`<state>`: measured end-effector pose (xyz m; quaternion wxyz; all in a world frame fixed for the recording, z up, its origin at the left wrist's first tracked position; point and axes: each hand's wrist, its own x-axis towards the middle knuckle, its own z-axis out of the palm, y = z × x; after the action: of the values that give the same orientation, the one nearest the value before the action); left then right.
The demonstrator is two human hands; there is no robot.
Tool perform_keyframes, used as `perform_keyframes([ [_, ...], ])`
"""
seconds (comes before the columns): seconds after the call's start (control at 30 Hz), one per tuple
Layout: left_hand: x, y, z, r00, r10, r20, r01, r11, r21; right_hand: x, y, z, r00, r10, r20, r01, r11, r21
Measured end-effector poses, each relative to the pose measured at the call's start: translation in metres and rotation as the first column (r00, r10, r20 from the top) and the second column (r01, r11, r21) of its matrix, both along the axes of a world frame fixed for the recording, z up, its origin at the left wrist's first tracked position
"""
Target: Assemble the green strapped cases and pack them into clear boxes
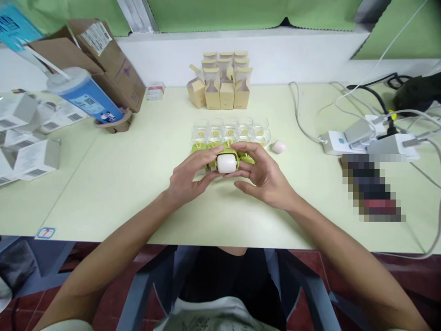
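Note:
Near the table's middle, a small rounded white case in a green cover (226, 163) sits between my two hands. My left hand (189, 177) grips its left side, with the thumb below and the fingers above. On the other side my right hand (263, 177) curls its fingers against the case, while its thumb stands apart. Other green pieces (199, 147) lie just behind and are partly hidden by my hands. Beyond these stand clear plastic trays (230, 133) with yellow marks inside. A loose pale pink rounded piece (279, 146) rests to the right.
Several open small cardboard boxes (226, 95) stand against the wall. To the left are white boxes (36, 156), a blue-labelled canister (91, 99) and a large carton (120, 73). A power strip (339, 142) with cables and a pixelated dark object (372, 188) lie right.

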<state>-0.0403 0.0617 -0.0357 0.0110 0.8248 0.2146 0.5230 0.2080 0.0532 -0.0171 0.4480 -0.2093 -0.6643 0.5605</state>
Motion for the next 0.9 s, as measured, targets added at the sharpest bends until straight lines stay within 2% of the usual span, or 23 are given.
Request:
perform_keyframes([
  [0.1,-0.004,0.0,-0.001,1.0,0.0,-0.014,0.001,0.999,0.046,0.004,0.003,-0.001,0.999,-0.006,0.031,0.008,0.997,-0.074],
  [0.23,0.001,-0.004,-0.001,0.992,-0.047,-0.116,0.061,0.99,0.125,0.005,0.006,-0.003,0.996,0.031,0.086,-0.018,0.99,-0.141],
  [0.4,0.016,-0.012,0.002,0.997,0.07,-0.043,-0.069,0.997,0.016,0.001,0.006,-0.002,0.993,-0.12,-0.003,0.119,0.991,-0.063],
  [0.6,0.022,-0.016,-0.001,0.994,0.11,-0.02,-0.111,0.993,-0.028,-0.009,-0.002,-0.005,0.988,-0.143,-0.054,0.137,0.986,-0.099],
  [0.7,0.023,-0.017,-0.001,0.99,0.137,0.024,-0.135,0.988,-0.076,-0.01,-0.006,-0.002,0.974,-0.227,-0.022,0.227,0.974,-0.005],
  [0.8,0.023,-0.018,-0.001,0.993,0.117,0.022,-0.115,0.99,-0.076,-0.008,-0.007,0.004,0.922,-0.375,0.093,0.347,0.91,0.226],
  [0.9,0.022,-0.019,0.0,0.996,0.093,0.009,-0.092,0.993,-0.072,-0.005,-0.007,0.006,0.888,-0.419,0.187,0.307,0.846,0.437],
])
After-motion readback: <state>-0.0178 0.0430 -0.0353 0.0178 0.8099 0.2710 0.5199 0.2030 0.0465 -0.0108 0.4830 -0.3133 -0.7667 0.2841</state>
